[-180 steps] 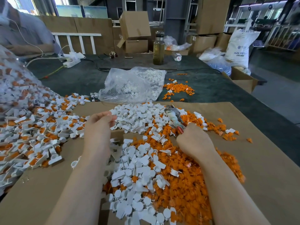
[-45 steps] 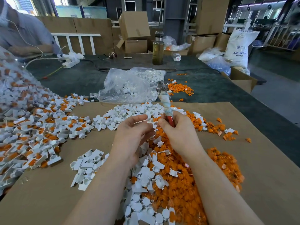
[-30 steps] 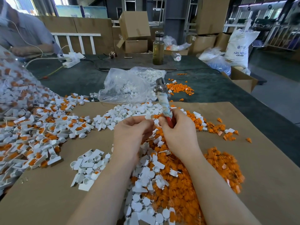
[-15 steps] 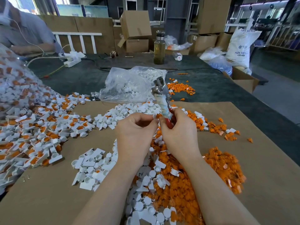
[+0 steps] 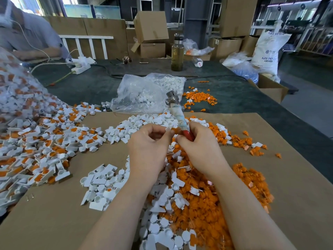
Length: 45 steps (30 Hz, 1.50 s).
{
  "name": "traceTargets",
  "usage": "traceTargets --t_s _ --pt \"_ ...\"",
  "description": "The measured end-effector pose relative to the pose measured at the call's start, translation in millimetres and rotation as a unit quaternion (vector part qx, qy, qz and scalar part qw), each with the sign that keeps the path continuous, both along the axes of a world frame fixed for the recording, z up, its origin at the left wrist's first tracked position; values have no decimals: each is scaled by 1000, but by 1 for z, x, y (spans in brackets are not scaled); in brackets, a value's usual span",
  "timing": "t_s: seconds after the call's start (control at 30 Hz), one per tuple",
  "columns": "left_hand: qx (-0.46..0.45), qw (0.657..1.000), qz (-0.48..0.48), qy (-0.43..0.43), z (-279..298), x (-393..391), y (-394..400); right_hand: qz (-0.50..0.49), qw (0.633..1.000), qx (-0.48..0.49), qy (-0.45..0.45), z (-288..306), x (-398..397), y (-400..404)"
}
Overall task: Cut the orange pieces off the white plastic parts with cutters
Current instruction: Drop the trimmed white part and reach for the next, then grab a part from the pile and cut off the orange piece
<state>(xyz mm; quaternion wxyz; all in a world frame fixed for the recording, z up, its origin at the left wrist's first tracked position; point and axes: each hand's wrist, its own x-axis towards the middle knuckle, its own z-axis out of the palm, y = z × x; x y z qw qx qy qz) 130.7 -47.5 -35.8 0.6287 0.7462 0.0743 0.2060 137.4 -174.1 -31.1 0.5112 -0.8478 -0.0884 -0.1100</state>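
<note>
Pretty bright, soft daylight coming in from the windows up back, barely any shadows. Wide-angle bends the edges, corners go blurry.

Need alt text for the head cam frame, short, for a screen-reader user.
Over brown cardboard heaped with white and orange plastic bits, the right hand grips red-handled cutters pointing up, while the left hand pinches a small part beside them.

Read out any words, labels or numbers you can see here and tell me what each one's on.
"ABS RESIN": large print on the white sack, by the boxes at far right; its top edge carries the same words, partly cut off.
A logo and smaller line on that sack: too blurred to read.
Faint print on the brown cardboard sheet, beside the right hand: too small to read.
</note>
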Motion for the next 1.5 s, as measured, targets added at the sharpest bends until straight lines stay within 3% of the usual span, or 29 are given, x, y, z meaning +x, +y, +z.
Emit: traceTargets --t_s 0.17,0.4,0.83,1.5 --pt "-91 996 -19 7 3 2 6 58 993 30 98 7 -1 -19" --pt "-214 976 -40 -7 6 4 15 115 981 -53 144 13 -5 -32" --pt "-174 984 -33 -30 6 4 15 142 972 -66 178 12 -5 -30" --pt "-223 973 -48 -47 4 7 20 144 971 -115 150 15 -8 -20"
